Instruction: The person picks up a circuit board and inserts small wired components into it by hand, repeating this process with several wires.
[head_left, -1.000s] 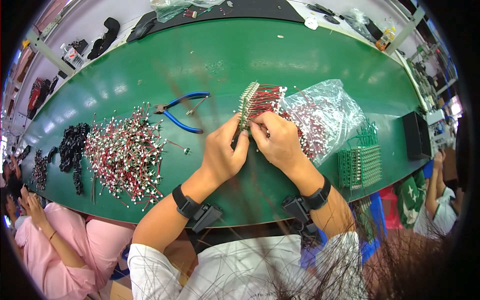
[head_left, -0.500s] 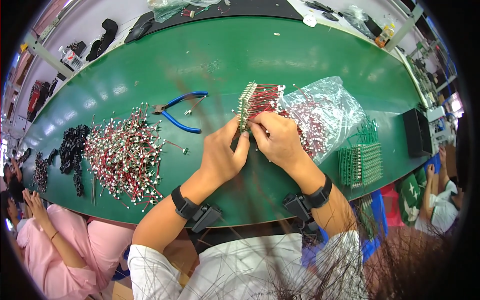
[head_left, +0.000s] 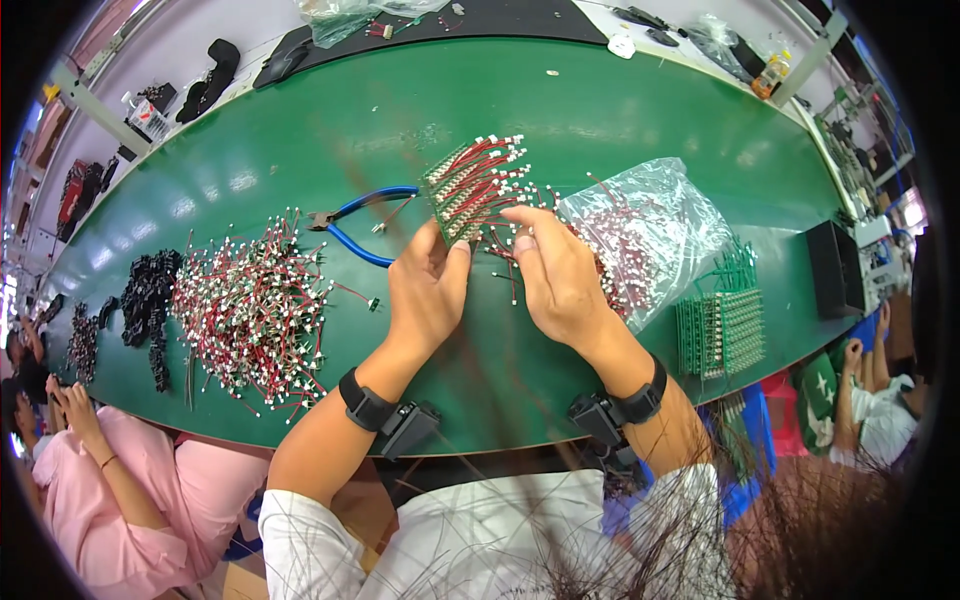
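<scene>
My left hand (head_left: 428,285) pinches the lower end of a green circuit board panel (head_left: 440,180) between thumb and fingers, tilted above the table. Rows of white connectors with red wires (head_left: 490,185) stick out from the panel toward the right. To the right of it is my right hand (head_left: 560,275), its index finger and thumb apart beside a few wire ends, with nothing visible between them. A clear plastic bag (head_left: 650,235) full of similar red-wired connectors lies just past my right hand. Blue-handled cutters (head_left: 350,225) rest left of the panel, their handles partly behind it.
On the left, a big heap of red-wired connectors (head_left: 255,315) spreads out beside black parts (head_left: 148,300). A stack of green board panels (head_left: 722,325) stands on the right, near a black box (head_left: 832,265). A person in pink (head_left: 150,500) sits at the left edge of the green table (head_left: 600,110).
The panel has moved left and turned, so its wired face now shows. My right hand has come off the panel and its fingers have spread; my left hand still grips it.
</scene>
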